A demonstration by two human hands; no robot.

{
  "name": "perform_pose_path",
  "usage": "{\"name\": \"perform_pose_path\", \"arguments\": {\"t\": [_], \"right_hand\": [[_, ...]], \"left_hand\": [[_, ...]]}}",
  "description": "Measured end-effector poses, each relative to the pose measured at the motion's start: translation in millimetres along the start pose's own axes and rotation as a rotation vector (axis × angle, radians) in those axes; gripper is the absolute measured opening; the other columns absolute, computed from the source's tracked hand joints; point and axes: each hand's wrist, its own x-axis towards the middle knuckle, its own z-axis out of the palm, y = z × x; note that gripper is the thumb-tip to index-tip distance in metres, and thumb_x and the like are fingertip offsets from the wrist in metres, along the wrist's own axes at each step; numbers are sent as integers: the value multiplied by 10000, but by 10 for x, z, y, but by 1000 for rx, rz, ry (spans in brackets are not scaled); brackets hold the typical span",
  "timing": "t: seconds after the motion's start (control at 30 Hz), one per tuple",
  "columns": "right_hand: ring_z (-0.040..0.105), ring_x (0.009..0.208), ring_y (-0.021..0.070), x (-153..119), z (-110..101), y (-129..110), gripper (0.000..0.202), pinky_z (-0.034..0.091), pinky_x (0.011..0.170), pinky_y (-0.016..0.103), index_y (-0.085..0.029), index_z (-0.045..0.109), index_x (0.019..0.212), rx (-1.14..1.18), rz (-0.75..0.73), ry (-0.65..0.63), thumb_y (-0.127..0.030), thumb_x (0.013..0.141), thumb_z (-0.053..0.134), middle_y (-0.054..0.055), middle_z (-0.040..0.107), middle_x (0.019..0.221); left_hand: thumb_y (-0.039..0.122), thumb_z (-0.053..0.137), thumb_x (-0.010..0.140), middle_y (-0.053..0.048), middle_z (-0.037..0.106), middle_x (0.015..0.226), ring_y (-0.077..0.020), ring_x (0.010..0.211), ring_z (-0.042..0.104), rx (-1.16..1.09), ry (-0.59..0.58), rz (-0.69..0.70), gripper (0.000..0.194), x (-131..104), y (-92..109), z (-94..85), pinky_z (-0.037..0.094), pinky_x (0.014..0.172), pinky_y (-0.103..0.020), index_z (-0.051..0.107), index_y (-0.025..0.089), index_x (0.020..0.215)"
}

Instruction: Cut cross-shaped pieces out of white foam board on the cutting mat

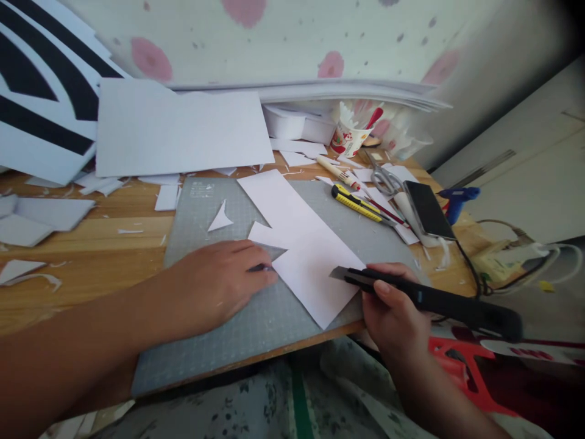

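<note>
A black utility knife [425, 299] lies in the grip of my right hand [395, 314], its blade pointing left over a white foam board piece [306, 238]. That board rests slantwise on the grey cutting mat [196, 347] and has a notch cut into its left side. At the notch, my left hand [228, 280] is closed, thumb and fingers together by the board's edge. Something small and dark shows between them, too little to name. A small pointed white offcut [220, 218] sits on the mat above my left hand.
On the mat's right side lies a yellow utility knife [356, 202]. Beyond it are scissors [384, 177], a phone [428, 208], a blue glue gun [458, 201] and a paper cup [350, 137] of tools. A large white board [183, 131] leans behind; scraps litter the wooden table [119, 213].
</note>
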Motion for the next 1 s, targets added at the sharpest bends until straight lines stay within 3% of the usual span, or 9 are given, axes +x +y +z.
{"name": "perform_pose_path", "arguments": {"t": [0.07, 0.13, 0.3, 0.4, 0.7, 0.9, 1.0], "right_hand": [[611, 506, 171, -19, 14, -4, 123, 427, 397, 266, -259, 746, 857, -60, -48, 30, -207, 771, 675, 29, 726, 701], [616, 511, 175, -31, 27, -11, 108, 438, 402, 269, -252, 730, 851, -123, -95, 76, -207, 775, 668, 48, 751, 744], [576, 498, 133, 1, -48, -41, 104, 449, 414, 241, -241, 744, 838, -143, -47, 247, -195, 748, 717, 20, 729, 761], [578, 498, 114, 31, -135, -62, 120, 453, 417, 224, -228, 764, 838, -117, 36, 295, -201, 722, 771, 5, 700, 742], [552, 465, 105, 237, -83, 13, 97, 408, 410, 212, -213, 751, 811, 49, 107, 164, -210, 714, 746, -17, 665, 626], [531, 470, 104, 653, 129, -31, 124, 406, 428, 218, -218, 726, 765, 121, 210, -123, -248, 647, 750, -27, 650, 600], [582, 534, 117, 665, 197, -108, 170, 453, 491, 232, -221, 744, 812, 71, 223, -215, -269, 659, 801, -23, 677, 643]], "left_hand": [[94, 452, 922, -82, 710, 998, -234, 913, 648, 0, -6, 0, 280, 4, -4, 18, 549, 811, -375, 708, 201, 880], [122, 462, 943, -74, 713, 951, -223, 868, 647, -6, 11, -15, 270, 6, -12, 31, 545, 790, -366, 700, 200, 839], [160, 489, 963, -89, 738, 1090, -245, 974, 661, 33, 90, -24, 262, 15, -25, 68, 534, 883, -406, 715, 199, 1091], [171, 451, 989, -102, 748, 1115, -251, 990, 672, 43, 103, 22, 297, 27, -20, 75, 541, 888, -416, 714, 168, 1126], [161, 442, 1003, -74, 762, 1063, -231, 960, 658, -65, 95, 90, 289, 42, 61, 58, 511, 884, -372, 723, 164, 1069], [189, 352, 1046, -16, 766, 969, -189, 844, 637, -134, 73, 76, 363, 69, 277, -49, 460, 797, -335, 714, 206, 1022], [167, 373, 1036, -6, 758, 976, -185, 836, 614, -152, 95, 61, 337, 70, 350, -83, 449, 791, -332, 707, 207, 1017]]}}
